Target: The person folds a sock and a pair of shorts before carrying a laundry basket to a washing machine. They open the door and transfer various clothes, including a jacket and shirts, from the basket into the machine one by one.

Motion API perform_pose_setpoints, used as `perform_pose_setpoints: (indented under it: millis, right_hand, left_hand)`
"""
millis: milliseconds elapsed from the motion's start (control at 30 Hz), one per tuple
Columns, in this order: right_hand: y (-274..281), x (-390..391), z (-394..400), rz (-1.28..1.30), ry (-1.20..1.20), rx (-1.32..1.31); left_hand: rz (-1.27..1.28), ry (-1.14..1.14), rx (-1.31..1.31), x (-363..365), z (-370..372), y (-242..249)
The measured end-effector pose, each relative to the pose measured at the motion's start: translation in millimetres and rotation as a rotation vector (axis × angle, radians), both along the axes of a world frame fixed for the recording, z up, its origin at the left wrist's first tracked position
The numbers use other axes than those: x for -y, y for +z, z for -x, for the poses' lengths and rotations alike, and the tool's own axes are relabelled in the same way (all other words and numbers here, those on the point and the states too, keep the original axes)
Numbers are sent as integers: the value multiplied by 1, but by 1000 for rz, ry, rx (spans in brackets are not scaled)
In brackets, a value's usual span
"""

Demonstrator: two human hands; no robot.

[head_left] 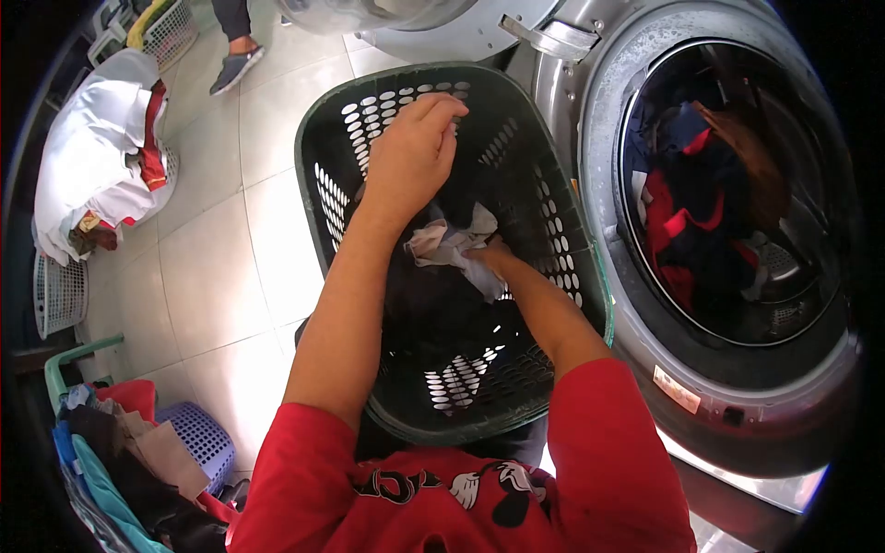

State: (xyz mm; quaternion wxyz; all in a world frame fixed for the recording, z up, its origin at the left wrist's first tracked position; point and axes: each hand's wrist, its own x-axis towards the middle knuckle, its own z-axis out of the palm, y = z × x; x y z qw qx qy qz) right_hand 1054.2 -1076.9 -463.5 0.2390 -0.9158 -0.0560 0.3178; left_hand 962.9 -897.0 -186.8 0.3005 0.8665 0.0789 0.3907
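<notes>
A dark green laundry basket (309,175) with rows of oval holes stands in front of me, dark laundry (419,300) lying inside. My right hand (491,256) reaches down into it, its fingers closed round a crumpled whitish piece of laundry (449,242); the fingertips are partly hidden in the fabric. Over the basket's far part is my left hand (415,147), higher up, back of the hand toward me. Its fingers are curled together, and I see nothing hanging from them. Close on the right, an open front-loading washing machine (604,175) holds dark and red clothes (696,212).
The machine's round door (433,18) is swung out beyond the basket. To the left stand a basket heaped with white laundry (101,138), a purple basket (198,442) and a pile of mixed clothes (129,461). Another person's foot in a dark shoe (237,69) is on the tiled floor (207,295).
</notes>
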Motion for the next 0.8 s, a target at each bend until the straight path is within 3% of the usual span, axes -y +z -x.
perform_pose_setpoints:
  millis: [33, 67, 167, 233, 267, 400, 433, 500, 533, 600, 667, 733, 800]
  right_hand:
    - [4, 3, -1, -127, -95, -103]
    - [8, 0, 0, -123, -93, -103]
    - [35, -22, -2, -121, -14, -489]
    - [96, -33, 1, -304, 55, -588]
    - [158, -36, 9, -257, 181, -424]
    - [247, -38, 0, -198, 391, -121]
    - [255, -29, -3, -407, 304, -25]
    - [328, -14, -7, -603, 241, -86]
    - [372, -6, 11, -782, 77, 23]
    - [400, 15, -2, -925, 159, 208]
    - [402, 25, -14, -676, 258, 578]
    - [404, 33, -14, -498, 184, 475]
    - [397, 41, -25, -656, 107, 435]
  left_hand:
    - [0, -8, -12, 0, 0, -1]
    - [0, -16, -23, 1, 0, -2]
    - [-39, -31, -62, 2, -1, -6]
    - [-38, -34, -97, 2, 0, -5]
    - [-36, -37, -131, 3, 0, -5]
    - [-19, -92, -188, 4, 5, -3]
    - [21, -128, -203, 3, 6, -5]
    - [38, -156, -160, 3, 8, 0]
    - [58, -185, -127, 2, 9, 2]
    - [223, -257, -40, 0, 6, 0]
    - [182, -248, -120, 0, 6, -4]
    - [121, -224, -169, 5, 6, -6]
    - [60, -186, -225, 5, 5, -6]
